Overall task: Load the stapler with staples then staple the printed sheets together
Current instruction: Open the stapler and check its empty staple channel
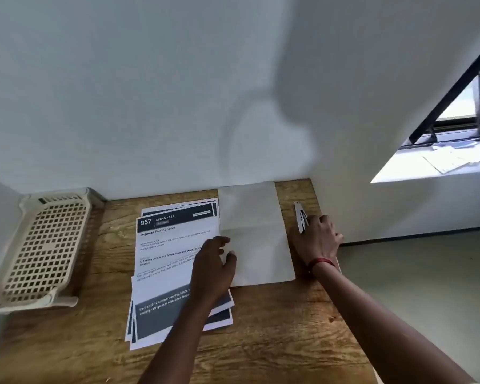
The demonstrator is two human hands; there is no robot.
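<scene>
- On the wooden table (261, 328), set against the wall: sheets lie loose, so stapling looks not yet done; whether staples are loaded cannot be told.
- Beige perforated tray (47, 245) at far left, well apart from the work.
- Printed sheets (172, 245): fanned stack, edges misaligned, dark header "957 DINING AREA" on top; likely needs squaring first.
- Blank white sheet (255, 234) just right of the stack, meeting its right edge.
- Left hand (214, 267) rests across both papers, fingers bent; pinch or plain press, cannot tell.
- Right hand (319, 239): fingers curled round the stapler's rear.
- Stapler (299, 217): pale, slim, near the table's far right corner, arms slightly splayed.
</scene>
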